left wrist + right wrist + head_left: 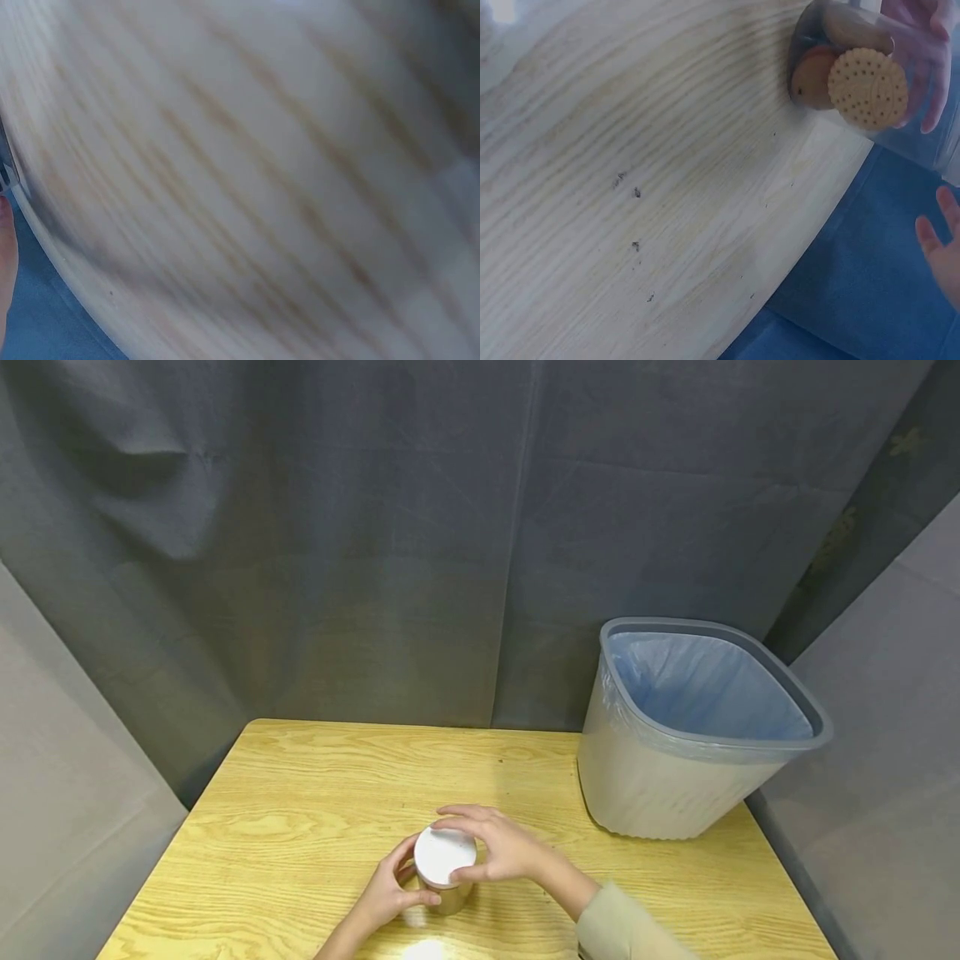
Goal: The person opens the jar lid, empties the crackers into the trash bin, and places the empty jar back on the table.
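Note:
A clear jar [450, 902] with a white lid [444, 856] stands on the table near the front. My left hand [386, 887] grips its side, thumb in front and fingers around the left. From the right, my right hand [498, 845] reaches over the top, thumb and fingers at opposite edges of the lid. Round biscuits [868, 88] show through the jar wall in the right wrist view, with left-hand fingers visible behind the plastic. Only part of the right hand [946, 259] enters that view. At the left wrist view's edge a fingertip [6, 255] is visible.
The wooden table [322, 802] has a light grain. At its back right corner stands a large bin [675, 785] with a grey rim and a clear liner. Dark curtain [375, 543] hangs behind, and pale panels [67, 777] flank both sides.

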`<state>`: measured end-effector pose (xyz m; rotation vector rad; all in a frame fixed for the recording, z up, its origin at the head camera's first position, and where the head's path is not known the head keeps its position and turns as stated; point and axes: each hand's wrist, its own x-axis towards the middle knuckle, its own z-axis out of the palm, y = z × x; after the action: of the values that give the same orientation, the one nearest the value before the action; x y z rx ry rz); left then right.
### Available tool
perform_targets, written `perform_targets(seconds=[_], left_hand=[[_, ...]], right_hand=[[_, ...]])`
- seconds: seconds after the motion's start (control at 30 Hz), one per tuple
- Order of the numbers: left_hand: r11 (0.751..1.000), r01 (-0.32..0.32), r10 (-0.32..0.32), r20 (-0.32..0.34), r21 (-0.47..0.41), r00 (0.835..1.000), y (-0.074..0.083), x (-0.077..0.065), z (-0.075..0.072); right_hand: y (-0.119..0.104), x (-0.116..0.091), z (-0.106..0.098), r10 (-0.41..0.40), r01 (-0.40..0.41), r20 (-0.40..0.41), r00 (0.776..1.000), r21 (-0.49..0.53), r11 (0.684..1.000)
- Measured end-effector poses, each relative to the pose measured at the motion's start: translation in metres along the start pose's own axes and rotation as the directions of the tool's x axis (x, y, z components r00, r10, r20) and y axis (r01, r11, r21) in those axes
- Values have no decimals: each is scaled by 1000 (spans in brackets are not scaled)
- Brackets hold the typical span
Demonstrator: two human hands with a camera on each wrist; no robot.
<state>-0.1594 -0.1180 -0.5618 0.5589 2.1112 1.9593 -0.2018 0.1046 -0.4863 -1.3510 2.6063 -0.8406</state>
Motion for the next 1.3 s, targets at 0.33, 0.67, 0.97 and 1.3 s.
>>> perform_targets(seconds=[0.33, 0.67, 0.97, 1.3], left_hand=[[1000, -20, 20, -1, -6, 1000, 0, 0, 0], [1000, -19, 19, -5, -13, 1000, -2, 0, 0], [1000, 5, -6, -11, -18, 1000, -1, 0, 0], [1000, 7, -7, -6, 4, 1000, -5, 0, -1]], right_hand=[[-5, -10, 16, 35, -56, -156, 987, -132, 990], [-11, -15, 33, 72, -128, -289, 955, -180, 975], [-13, -16, 44, 97, -169, -345, 933, -183, 969], [-14, -14, 51, 94, -165, -377, 922, -162, 973]])
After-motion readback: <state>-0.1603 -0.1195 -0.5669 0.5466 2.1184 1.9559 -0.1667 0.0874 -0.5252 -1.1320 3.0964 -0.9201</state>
